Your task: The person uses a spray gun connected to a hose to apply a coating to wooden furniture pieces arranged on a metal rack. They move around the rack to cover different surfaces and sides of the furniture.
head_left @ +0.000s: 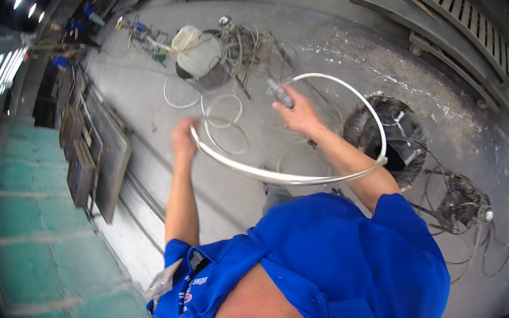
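Note:
A long white hose (303, 180) bends in a wide loop in front of me. My left hand (185, 136) is closed around the hose at the loop's left end; motion blurs it a little. In my right hand (301, 112) is a grey cylindrical hand tool (280, 93), its tip pointing up and left; the exact kind cannot be made out. The hose rises near that tool, arcs over to the right and passes by my right forearm, where a joint or wrap (382, 160) shows on it. Thinner white coils (225, 114) hang or lie beyond my left hand.
Beyond stands a bucket (204, 75) covered with whitish plastic, beside tangled hoses (240, 46). At right are a dark, dirty drum (392, 128) and a pump-like machine with hoses (462, 203). Panels (106, 153) lean at left by a green surface (65, 250); metal platforms (452, 53) stand far right.

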`<state>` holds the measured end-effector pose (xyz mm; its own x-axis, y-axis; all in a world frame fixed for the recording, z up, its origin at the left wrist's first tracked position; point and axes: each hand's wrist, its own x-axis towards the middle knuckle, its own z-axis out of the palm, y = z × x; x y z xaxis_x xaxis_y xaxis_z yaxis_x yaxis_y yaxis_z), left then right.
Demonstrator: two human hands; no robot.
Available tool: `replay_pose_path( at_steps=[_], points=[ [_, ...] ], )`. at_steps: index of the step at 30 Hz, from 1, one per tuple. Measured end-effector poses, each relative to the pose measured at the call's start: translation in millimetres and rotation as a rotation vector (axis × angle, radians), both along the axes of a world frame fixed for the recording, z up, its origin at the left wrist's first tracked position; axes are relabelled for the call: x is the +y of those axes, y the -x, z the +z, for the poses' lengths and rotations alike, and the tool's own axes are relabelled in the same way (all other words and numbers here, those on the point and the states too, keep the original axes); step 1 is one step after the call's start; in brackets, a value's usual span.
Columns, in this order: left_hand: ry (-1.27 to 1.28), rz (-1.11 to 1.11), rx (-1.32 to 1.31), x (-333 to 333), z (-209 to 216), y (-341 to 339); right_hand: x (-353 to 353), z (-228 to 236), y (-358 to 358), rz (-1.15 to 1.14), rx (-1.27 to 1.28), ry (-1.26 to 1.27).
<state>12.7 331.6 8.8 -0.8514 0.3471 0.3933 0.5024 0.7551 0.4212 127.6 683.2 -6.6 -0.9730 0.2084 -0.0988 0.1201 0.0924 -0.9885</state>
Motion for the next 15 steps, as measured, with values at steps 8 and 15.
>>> replay_pose_path(
  at_steps=[8, 15],
  points=[
    [-0.175, -0.168, -0.074, -62.7, -151.7, 204.1, -99.2, -68.7, 317.2, 0.096, 0.192, -0.371],
    [-0.198, -0.193, -0.231, -90.7, -133.9, 331.4, -122.6, -110.2, 555.2, 0.177, 0.315, -0.508]
  ],
)
